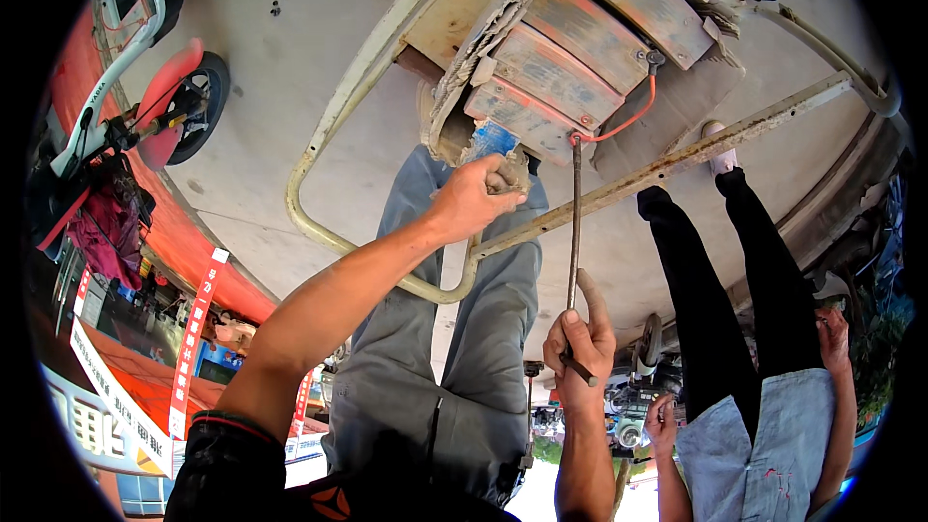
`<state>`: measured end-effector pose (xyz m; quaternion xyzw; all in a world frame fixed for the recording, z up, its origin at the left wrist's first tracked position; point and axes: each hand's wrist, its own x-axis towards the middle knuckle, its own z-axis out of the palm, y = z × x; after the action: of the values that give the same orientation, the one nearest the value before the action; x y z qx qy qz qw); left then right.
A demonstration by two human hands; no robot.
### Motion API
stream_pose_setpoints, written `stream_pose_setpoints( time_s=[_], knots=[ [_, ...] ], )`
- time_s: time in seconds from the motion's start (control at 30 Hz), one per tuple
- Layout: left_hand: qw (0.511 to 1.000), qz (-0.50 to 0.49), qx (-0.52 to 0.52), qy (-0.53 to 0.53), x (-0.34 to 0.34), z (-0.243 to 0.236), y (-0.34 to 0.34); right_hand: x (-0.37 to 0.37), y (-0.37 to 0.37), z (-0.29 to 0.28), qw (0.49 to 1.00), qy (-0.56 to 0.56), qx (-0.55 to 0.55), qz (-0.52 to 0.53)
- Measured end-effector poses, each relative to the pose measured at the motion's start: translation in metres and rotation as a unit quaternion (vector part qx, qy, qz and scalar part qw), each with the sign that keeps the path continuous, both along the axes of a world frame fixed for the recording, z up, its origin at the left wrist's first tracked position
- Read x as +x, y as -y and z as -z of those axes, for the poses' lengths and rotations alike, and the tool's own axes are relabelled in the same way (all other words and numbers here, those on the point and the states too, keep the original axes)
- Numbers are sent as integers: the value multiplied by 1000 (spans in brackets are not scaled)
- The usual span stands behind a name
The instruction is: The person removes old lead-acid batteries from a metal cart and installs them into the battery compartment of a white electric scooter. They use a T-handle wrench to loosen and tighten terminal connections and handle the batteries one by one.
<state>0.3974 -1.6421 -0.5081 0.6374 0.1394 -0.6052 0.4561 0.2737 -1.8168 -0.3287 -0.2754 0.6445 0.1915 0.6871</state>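
My left hand (474, 195) grips a crumpled, dirty scrap (496, 141) with a blue patch, like torn packing, at the lower edge of a battery pack (556, 72). The pack is several scuffed grey-and-orange blocks inside worn cardboard (727, 19). My right hand (580, 338) is closed round the short cross handle of a long metal rod (576, 232). The rod's far end touches the lowest block beside a terminal with a red wire (630, 121). A rusty pale tube frame (667, 162) runs around the pack and beneath my left hand.
Another person (764, 387) stands to my right in black trousers and a pale blue garment. A two-wheeler with a pink mudguard (166, 106) is at the left, near red-and-white signs (198, 329). More vehicles (638, 425) are behind. The pale concrete floor (246, 179) lies below.
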Motion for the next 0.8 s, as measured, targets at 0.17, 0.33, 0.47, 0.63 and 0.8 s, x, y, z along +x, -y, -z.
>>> stream_pose_setpoints(
  time_s=[0.17, 0.33, 0.47, 0.63, 0.8],
  knots=[
    [1000, 21, -10, 20, 4, 0, -6, 14, -9, -5, 979, -16, -54, -193],
    [999, -35, -27, -20, 3, 3, -9, 19, -15, -7, 963, -26, -87, -253],
    [997, -47, -64, -24, 6, 2, -12, 26, -13, -10, 951, -47, -98, -289],
    [998, -9, -62, 6, 3, 11, -19, 37, -10, -11, 980, -50, -75, -179],
    [998, 38, -49, 13, 20, 0, -11, 51, -4, -12, 991, -67, -51, -102]
  ],
)
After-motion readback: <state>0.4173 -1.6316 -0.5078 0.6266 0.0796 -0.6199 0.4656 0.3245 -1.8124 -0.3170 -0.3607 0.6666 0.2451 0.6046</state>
